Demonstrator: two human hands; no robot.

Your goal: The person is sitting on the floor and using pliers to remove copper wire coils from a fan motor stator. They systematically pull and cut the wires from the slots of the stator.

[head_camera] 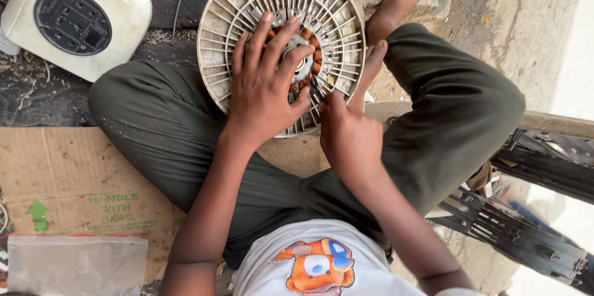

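Round cream ribbed plastic fan housing with copper-wound motor core [281,42] rests on crossed legs, propped steady. Left hand [266,82] spread flat, pressing over core to hold it. Right hand [349,138], fingers curled, pinching at rim just beside; grasped item indiscernible. Cream cable reel [74,17] far beyond left hand.

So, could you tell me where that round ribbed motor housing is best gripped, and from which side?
Probably the outer rim of the round ribbed housing, from its open left side. The left hand lies flat over the copper-wound centre, the right hand crowds the lower right edge, and a foot rests against the right.
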